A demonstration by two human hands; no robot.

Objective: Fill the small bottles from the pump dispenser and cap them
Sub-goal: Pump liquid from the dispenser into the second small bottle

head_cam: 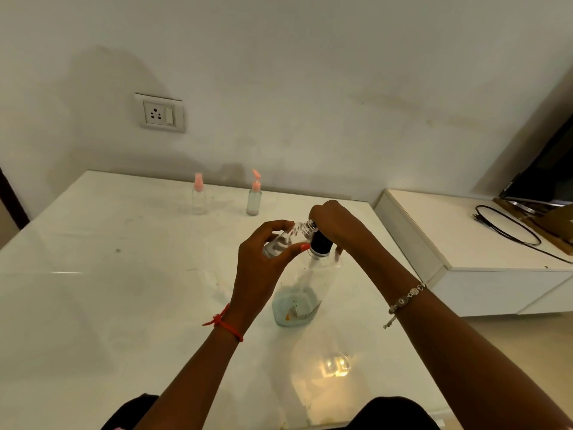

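Left hand [263,256]: is pinching clear, uncapped small bottle [279,243], neck tilting toward two o'clock.
Right hand [336,225]: is gripping black-collared pump dispenser [297,296].

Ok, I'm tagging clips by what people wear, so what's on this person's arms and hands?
No sleeves show. The left hand has a coral-painted thumbnail and, at its wrist, a red thread band knotted with loose ends sticking out. At the wrist of the right hand sits a silver chain bracelet with round charms and a dangling tail.
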